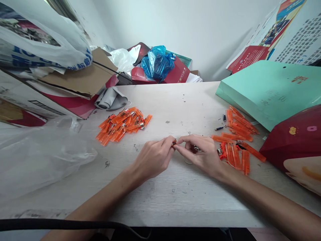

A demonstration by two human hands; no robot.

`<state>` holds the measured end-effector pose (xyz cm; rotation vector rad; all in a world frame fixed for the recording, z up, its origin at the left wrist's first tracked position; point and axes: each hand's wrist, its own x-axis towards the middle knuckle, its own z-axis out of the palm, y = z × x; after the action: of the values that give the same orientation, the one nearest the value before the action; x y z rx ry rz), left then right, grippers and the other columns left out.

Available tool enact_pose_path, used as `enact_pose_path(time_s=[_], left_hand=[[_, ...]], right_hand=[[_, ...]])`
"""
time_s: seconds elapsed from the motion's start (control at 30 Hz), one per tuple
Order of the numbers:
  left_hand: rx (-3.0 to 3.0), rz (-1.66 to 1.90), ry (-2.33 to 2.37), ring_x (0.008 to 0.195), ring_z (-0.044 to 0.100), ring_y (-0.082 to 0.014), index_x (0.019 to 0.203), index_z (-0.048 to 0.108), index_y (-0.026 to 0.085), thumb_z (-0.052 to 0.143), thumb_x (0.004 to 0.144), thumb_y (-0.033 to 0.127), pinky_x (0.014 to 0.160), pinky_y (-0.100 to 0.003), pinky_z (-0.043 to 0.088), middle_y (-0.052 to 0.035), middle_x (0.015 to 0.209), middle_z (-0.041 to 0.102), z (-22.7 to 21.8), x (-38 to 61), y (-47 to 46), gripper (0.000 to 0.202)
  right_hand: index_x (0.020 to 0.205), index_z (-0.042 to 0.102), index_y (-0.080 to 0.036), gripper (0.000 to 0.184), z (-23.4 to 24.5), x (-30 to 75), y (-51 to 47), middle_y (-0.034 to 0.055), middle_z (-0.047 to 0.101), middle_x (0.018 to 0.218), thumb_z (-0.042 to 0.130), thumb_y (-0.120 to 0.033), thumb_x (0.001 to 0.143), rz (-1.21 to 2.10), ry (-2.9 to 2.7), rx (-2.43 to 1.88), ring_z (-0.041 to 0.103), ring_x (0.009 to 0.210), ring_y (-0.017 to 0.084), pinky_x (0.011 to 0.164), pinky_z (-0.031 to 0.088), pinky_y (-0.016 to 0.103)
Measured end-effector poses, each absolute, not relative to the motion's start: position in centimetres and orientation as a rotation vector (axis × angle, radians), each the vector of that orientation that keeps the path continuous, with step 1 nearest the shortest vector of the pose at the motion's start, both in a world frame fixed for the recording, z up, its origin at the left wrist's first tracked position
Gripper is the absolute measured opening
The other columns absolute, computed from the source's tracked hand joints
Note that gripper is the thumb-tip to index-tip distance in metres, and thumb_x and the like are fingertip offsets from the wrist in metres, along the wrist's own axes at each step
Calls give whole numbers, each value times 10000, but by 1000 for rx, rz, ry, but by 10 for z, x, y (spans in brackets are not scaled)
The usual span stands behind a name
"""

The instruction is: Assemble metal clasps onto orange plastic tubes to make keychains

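Over the middle of the table my left hand (156, 155) is closed round an orange lighter (174, 143), with only its end showing past the fingers. My right hand (202, 150) meets it there, thumb and forefinger pinched at that end; whatever small part lies between them is hidden. Small metal pieces (197, 148) show under its curled fingers. Just right of this hand lie loose orange lighter bodies (234, 155), with metal bits and small black parts (219, 128) about them. To the left is a heap of orange lighters with metal tops (122, 124).
A clear plastic bag (42, 154) and boxes (72, 100) line the left side. Along the right stand a mint-green bag (271, 90) and a dark red bag (296, 140). A blue plastic bag (157, 63) sits beyond the back edge. A black cable (62, 224) crosses the near left.
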<state>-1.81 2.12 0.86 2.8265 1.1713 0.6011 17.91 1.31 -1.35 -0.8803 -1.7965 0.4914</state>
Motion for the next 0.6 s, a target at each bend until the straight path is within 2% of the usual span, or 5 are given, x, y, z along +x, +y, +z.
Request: enact_pose_path(time_s=[0.37, 0.6], left_hand=[[2867, 421, 1231, 473, 578, -168, 920, 496, 187, 344, 1021, 125, 461, -278, 307, 21, 626, 599, 9, -15, 18, 193], [2828, 503, 1249, 537, 643, -167, 962, 512, 180, 346, 1059, 194, 489, -279, 330, 13, 674, 646, 9, -18, 20, 192]], right_hand=[[917, 731, -168, 16, -16, 179, 13, -55, 552, 596, 726, -154, 911, 491, -1809, -868, 457, 534, 75, 543, 405, 240], [933, 730, -180, 46, -11, 178, 12, -55, 568, 602, 742, -222, 921, 487, -1765, -919, 475, 530, 72, 531, 401, 232]])
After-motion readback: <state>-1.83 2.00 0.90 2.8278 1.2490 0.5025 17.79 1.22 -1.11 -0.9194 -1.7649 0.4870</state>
